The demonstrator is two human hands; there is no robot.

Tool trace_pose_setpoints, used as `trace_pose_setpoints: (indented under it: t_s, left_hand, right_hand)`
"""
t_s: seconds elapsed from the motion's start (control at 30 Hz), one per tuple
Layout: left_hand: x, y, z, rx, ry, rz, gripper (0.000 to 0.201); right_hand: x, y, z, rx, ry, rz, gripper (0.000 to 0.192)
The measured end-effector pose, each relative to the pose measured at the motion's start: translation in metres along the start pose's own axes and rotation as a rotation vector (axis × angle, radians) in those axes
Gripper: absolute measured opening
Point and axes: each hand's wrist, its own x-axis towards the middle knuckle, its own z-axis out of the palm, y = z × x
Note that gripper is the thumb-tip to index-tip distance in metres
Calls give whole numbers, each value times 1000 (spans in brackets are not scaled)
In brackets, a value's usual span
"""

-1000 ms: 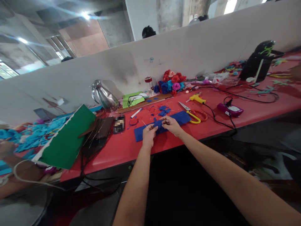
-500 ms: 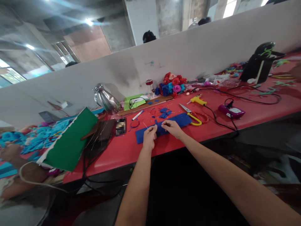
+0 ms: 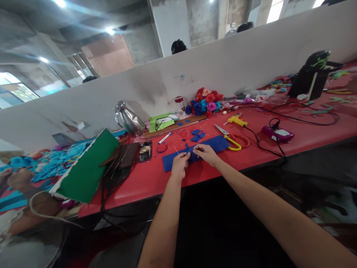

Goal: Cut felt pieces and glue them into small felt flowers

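A long blue felt strip (image 3: 214, 143) lies on the red table (image 3: 145, 178) near its front edge. My left hand (image 3: 180, 165) pinches a thin wire (image 3: 176, 150) that sticks up and to the left, just over the strip. My right hand (image 3: 205, 153) pinches a small blue felt piece (image 3: 193, 155) between the two hands, fingertips almost touching the left hand's. Small blue felt cut-outs (image 3: 196, 134) lie just behind the strip.
Yellow-handled scissors (image 3: 229, 137), a yellow glue gun (image 3: 236, 119) and a purple device (image 3: 277, 133) with black cables lie to the right. A green sheet (image 3: 87, 169), a metal jug (image 3: 128, 119) and felt roses (image 3: 205, 100) sit behind and left. Another person's hands (image 3: 16, 178) work at far left.
My two hands have stayed together over the blue strip, with small finger movements; the view has shifted slightly so everything sits a little lower and to the right.
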Motion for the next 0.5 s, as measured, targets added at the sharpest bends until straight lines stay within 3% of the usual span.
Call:
trace_pose_setpoints:
  t_s: [0.23,0.5]
  left_hand:
    - [-3,-3,2,-75,39,17,40]
    - [-4,-11,-3,-128,22,187,24]
  right_hand:
    - [0,2,0,22,9,19,18]
    - [1,4,0,47,4,31,14]
